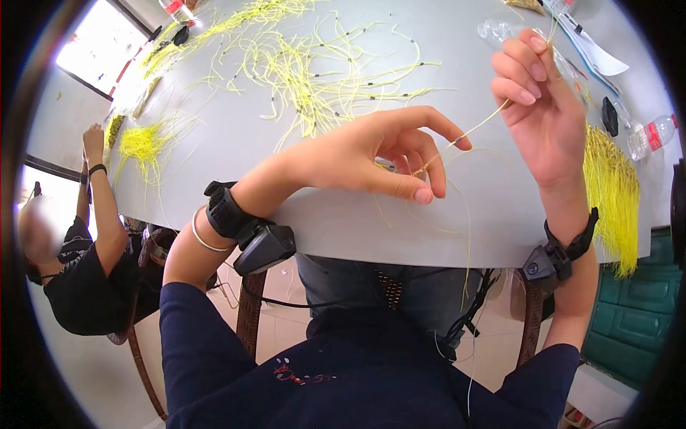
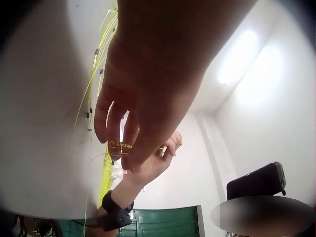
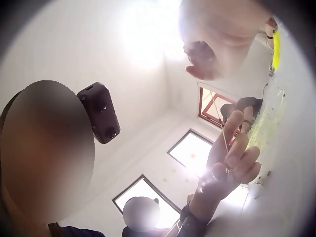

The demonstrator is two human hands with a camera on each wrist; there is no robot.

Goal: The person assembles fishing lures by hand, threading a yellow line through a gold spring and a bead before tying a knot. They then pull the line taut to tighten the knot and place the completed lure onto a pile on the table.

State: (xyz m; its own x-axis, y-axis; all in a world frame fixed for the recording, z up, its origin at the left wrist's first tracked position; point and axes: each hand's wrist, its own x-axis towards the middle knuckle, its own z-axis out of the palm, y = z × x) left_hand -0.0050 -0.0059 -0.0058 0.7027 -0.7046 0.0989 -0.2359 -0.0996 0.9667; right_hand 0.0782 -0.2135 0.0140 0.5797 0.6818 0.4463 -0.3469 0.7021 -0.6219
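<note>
My left hand (image 1: 350,151) is held over the near part of the table, thumb and fingertips pinching a short knotted, golden-yellow stretch (image 1: 421,170) of thin cord. In the left wrist view, this knotted stretch (image 2: 121,145) shows between the fingers as small coils. From there the pale yellow cord (image 1: 486,124) runs straight up and right to my raised right hand (image 1: 547,114). Curled fingers and thumb of that hand grip it, palm turned toward me. Loose thin ends (image 1: 468,229) hang below the left hand, past the table edge.
Yellow cords with small black pieces (image 1: 307,86) spread over the grey table (image 1: 343,229). A thick yellow bundle (image 1: 614,200) drapes over the right edge near a bottle (image 1: 652,138). Another yellow pile (image 1: 143,146) lies at left, where a second person (image 1: 89,286) sits.
</note>
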